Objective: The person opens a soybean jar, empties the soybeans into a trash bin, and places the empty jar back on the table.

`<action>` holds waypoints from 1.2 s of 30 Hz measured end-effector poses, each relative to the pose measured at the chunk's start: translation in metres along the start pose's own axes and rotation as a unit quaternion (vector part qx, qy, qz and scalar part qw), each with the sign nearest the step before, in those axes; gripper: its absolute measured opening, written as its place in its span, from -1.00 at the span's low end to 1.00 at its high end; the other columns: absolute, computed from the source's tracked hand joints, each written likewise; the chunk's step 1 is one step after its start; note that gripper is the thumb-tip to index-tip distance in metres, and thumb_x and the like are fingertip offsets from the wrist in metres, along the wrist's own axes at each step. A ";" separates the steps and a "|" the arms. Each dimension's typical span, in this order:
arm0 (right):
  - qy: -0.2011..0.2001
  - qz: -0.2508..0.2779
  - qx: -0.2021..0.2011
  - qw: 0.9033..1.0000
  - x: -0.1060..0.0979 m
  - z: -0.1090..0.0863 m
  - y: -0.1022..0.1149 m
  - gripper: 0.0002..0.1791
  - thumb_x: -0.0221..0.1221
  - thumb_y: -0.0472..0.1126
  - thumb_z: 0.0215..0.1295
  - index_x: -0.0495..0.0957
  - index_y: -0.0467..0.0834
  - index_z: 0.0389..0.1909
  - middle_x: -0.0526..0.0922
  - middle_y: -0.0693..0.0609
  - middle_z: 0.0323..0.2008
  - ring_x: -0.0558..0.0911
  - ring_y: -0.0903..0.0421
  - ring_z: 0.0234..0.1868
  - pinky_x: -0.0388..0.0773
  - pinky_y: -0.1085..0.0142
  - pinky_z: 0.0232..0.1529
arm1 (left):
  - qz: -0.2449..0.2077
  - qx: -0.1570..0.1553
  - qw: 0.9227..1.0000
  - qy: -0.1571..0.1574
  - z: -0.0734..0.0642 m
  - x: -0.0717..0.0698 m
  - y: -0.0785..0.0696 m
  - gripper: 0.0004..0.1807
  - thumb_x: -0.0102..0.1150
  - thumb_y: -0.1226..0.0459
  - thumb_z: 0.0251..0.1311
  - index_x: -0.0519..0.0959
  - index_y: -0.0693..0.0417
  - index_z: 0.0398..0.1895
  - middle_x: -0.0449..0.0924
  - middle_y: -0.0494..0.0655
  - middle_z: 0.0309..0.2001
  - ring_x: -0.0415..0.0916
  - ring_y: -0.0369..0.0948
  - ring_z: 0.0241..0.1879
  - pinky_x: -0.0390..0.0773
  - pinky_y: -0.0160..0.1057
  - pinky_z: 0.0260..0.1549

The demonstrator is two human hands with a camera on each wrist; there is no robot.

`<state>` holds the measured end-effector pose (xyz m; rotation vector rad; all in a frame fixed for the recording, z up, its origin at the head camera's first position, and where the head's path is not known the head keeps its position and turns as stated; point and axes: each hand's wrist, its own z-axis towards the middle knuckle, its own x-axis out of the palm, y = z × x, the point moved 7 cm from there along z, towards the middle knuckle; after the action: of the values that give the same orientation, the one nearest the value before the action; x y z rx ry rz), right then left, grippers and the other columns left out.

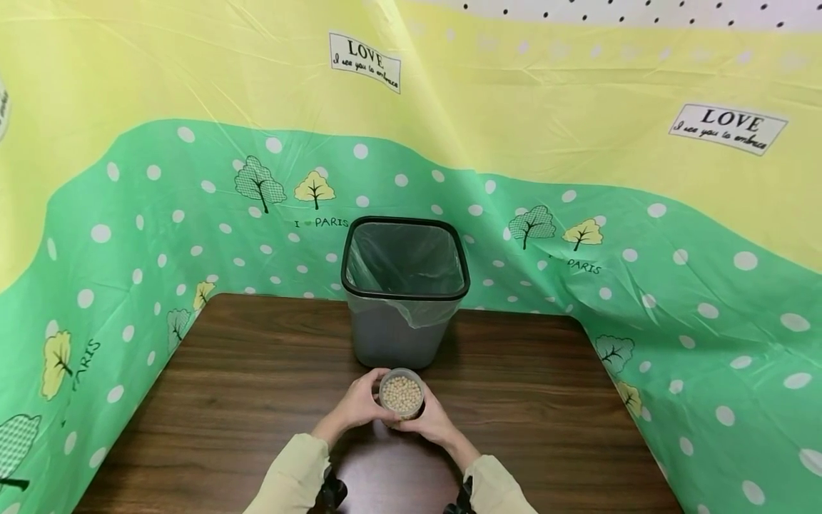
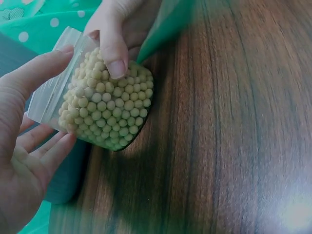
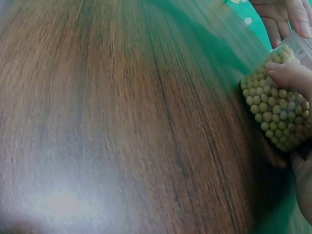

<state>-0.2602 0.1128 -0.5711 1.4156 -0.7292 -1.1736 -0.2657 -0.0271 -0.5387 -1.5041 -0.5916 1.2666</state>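
Both hands hold a clear plastic jar [image 1: 411,411] of small round beige beans, which look like soybeans [image 1: 401,394], in front of the bin. Its round mouth faces up toward the head camera, and the beans show through it. My left hand [image 1: 359,403] grips the jar's left side; in the left wrist view its thumb and fingers lie around the upper part by the rim. From the right, my right hand [image 1: 433,420] holds the jar lower down, its thumb [image 2: 117,66] pressed along the wall over the beans. The beans fill much of the jar [image 3: 273,105].
A grey bin [image 1: 394,335] with a black rim and a clear plastic liner [image 1: 424,310] stands at the back of the dark wood table [image 1: 257,385], just beyond the jar. Green and yellow printed cloth [image 1: 193,235] hangs around the table's back and sides.
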 end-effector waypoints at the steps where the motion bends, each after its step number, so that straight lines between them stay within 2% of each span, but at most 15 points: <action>1: -0.005 -0.007 0.001 1.000 0.000 -0.001 0.001 0.00 0.46 -0.31 -0.28 0.17 -0.17 0.28 0.39 -0.14 0.13 0.36 -0.05 0.13 0.26 0.19 0.12 | -0.010 -0.003 1.000 0.001 0.000 0.000 0.001 -0.14 0.50 0.22 -0.30 0.30 0.26 0.15 0.40 0.13 0.07 0.42 0.03 0.04 0.53 -0.21 -0.13; 7: -0.007 -0.030 0.004 1.000 -0.002 -0.009 0.026 -0.02 0.44 -0.34 -0.26 0.16 -0.28 0.27 0.39 -0.21 0.12 0.37 -0.09 0.11 0.31 0.22 0.07 | -0.052 -0.013 0.999 0.000 -0.003 0.000 0.000 -0.15 0.50 0.27 -0.30 0.31 0.27 0.15 0.37 0.16 0.07 0.41 0.06 0.02 0.54 -0.22 -0.15; 10: -0.002 -0.045 0.005 0.999 -0.005 -0.012 0.045 -0.02 0.43 -0.31 -0.21 0.14 -0.27 0.29 0.36 -0.20 0.14 0.36 -0.08 0.13 0.31 0.20 0.09 | -0.088 -0.007 0.996 -0.002 -0.005 -0.005 -0.010 -0.16 0.49 0.30 -0.29 0.30 0.27 0.16 0.36 0.17 0.07 0.40 0.05 0.02 0.54 -0.21 -0.16; 11: 0.000 -0.052 0.003 0.999 -0.007 -0.012 0.052 -0.03 0.43 -0.30 -0.20 0.14 -0.25 0.29 0.36 -0.19 0.15 0.36 -0.07 0.14 0.31 0.19 0.08 | -0.104 -0.005 0.995 -0.003 -0.006 -0.009 -0.018 -0.17 0.48 0.34 -0.28 0.29 0.30 0.16 0.36 0.19 0.08 0.39 0.07 0.02 0.54 -0.19 -0.14; 15: 0.008 -0.078 -0.014 0.997 -0.013 -0.012 0.083 -0.03 0.43 -0.28 -0.19 0.15 -0.19 0.31 0.34 -0.17 0.16 0.36 -0.03 0.14 0.32 0.20 0.09 | -0.165 0.014 0.986 -0.001 -0.009 -0.018 -0.036 -0.19 0.44 0.42 -0.24 0.27 0.32 0.18 0.34 0.23 0.09 0.38 0.10 0.04 0.54 -0.20 -0.14; 19: 0.006 -0.107 -0.064 0.992 -0.018 -0.013 0.116 -0.05 0.43 -0.29 -0.20 0.19 -0.22 0.29 0.37 -0.19 0.13 0.38 -0.06 0.11 0.34 0.23 0.07 | -0.212 0.041 0.976 0.003 -0.013 -0.027 -0.051 -0.21 0.39 0.50 -0.22 0.26 0.35 0.18 0.32 0.30 0.11 0.36 0.13 0.05 0.55 -0.24 -0.16; 24: 0.004 -0.133 -0.146 0.980 -0.022 -0.015 0.147 -0.09 0.41 -0.33 -0.23 0.22 -0.35 0.24 0.40 -0.24 0.08 0.42 -0.12 0.05 0.36 0.29 0.04 | -0.247 0.063 0.967 0.007 -0.019 -0.035 -0.069 -0.18 0.39 0.53 -0.24 0.23 0.37 0.19 0.28 0.34 0.15 0.31 0.15 0.10 0.55 -0.18 -0.15; 28: 0.005 -0.136 -0.168 0.976 -0.024 -0.016 0.159 -0.11 0.41 -0.35 -0.25 0.25 -0.36 0.21 0.43 -0.24 0.06 0.44 -0.11 0.02 0.37 0.29 0.02 | -0.259 0.066 0.964 0.006 -0.022 -0.038 -0.077 -0.17 0.40 0.50 -0.24 0.22 0.37 0.20 0.26 0.35 0.16 0.29 0.15 0.12 0.53 -0.16 -0.12; 31: 0.010 -0.124 -0.168 0.978 -0.026 -0.014 0.162 -0.12 0.40 -0.37 -0.24 0.24 -0.36 0.21 0.44 -0.25 0.06 0.45 -0.11 0.01 0.38 0.29 0.02 | -0.264 0.066 0.962 0.005 -0.022 -0.039 -0.081 -0.16 0.41 0.48 -0.23 0.21 0.38 0.20 0.25 0.35 0.17 0.30 0.12 0.13 0.52 -0.14 -0.11; 36: 0.015 -0.096 -0.171 0.980 -0.030 -0.011 0.163 -0.16 0.38 -0.38 -0.21 0.25 -0.37 0.20 0.47 -0.26 0.03 0.49 -0.05 -0.03 0.41 0.32 -0.01 | -0.275 0.066 0.959 0.016 -0.020 -0.039 -0.083 -0.16 0.40 0.43 -0.19 0.20 0.40 0.22 0.25 0.37 0.17 0.39 -0.10 0.07 0.54 -0.19 -0.13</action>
<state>-0.2302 0.1101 -0.4075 1.2276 -0.3519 -1.3509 -0.2404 -0.0401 -0.4488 -1.1358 -0.8179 0.8273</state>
